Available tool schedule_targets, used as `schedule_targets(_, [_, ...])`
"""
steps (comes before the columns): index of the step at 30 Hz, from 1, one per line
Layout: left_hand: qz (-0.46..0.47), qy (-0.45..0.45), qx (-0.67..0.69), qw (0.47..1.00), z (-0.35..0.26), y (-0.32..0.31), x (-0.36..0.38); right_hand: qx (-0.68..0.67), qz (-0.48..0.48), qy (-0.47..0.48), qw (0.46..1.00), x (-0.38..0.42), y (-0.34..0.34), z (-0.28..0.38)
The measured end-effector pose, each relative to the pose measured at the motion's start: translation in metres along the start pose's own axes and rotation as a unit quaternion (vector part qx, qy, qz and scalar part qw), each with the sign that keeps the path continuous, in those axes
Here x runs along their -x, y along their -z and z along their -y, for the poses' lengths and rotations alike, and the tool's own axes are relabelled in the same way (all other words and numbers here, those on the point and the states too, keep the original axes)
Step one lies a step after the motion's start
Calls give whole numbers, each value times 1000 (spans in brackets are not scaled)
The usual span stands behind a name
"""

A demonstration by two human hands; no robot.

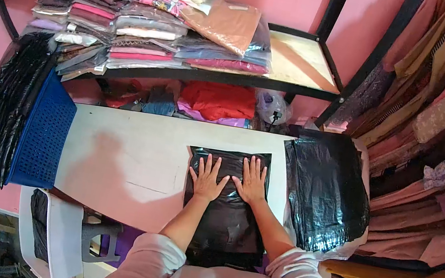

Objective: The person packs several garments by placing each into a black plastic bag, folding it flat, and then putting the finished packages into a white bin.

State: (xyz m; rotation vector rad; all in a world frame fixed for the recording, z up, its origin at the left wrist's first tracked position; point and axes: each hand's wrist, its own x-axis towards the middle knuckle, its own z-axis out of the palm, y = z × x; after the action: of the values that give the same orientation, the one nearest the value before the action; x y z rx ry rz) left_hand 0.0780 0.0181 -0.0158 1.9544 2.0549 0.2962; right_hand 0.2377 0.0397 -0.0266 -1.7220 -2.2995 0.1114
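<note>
A black plastic package (227,216) lies flat on the white table (130,165), its near end close to my body. My left hand (207,179) rests palm down on its upper left part, fingers spread. On the upper right part lies my right hand (250,181), also flat with fingers apart. The two thumbs are close together but do not touch. Neither hand grips anything. To the right of the package, a stack of black plastic bags (325,191) lies at the table's right end.
A blue basket (46,136) with many black packages (10,103) stands at the left. Bagged clothes (147,26) are piled on a shelf (301,58) behind the table. Hanging garments (436,128) line the right side. A white container (62,236) sits below left.
</note>
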Motion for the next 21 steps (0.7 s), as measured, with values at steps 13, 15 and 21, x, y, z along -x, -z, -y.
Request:
schedule_targets(13, [-69, 10, -15, 997, 54, -3, 18, -159, -89, -56, 982, 31, 8, -37])
schedule_targets(15, [-74, 11, -22, 997, 76, 2, 45, -182, -92, -89, 975, 67, 18, -52])
schedule_targets(21, [-56, 22, 129, 990, 83, 11, 174, -327, 45, -269, 905, 193, 45, -34])
